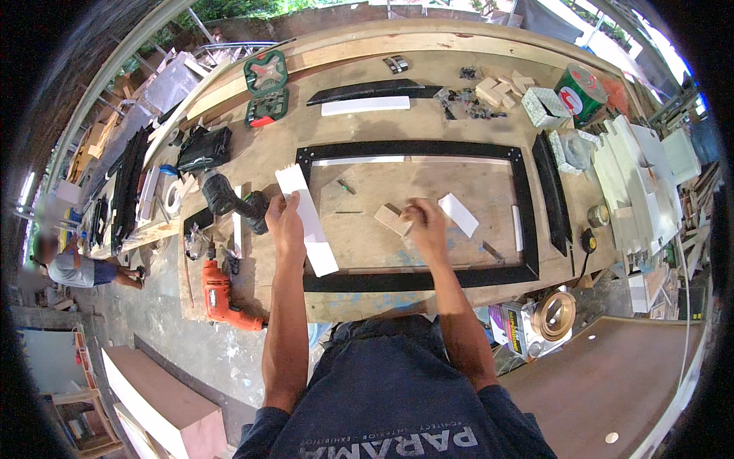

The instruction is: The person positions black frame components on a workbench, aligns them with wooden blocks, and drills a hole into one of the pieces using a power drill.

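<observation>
One white board (310, 222) slants along the left of the black frame (413, 281), gripped by your left hand (285, 223); your right hand (427, 223) curls inside, hold unclear.

Worn on the head, the fisheye camera looks down from close above the workbench (413, 180).

Beyond the left fingers (294, 200), an open green tool case (266, 73) lies on the worktop (260, 149). Well right of the right fingers (419, 205) — a green can (582, 93), a patterned box (544, 107) just beside it, a tape measure (588, 240), and a brown coil (540, 317). Another person (73, 268) — far left of the fingers.
</observation>
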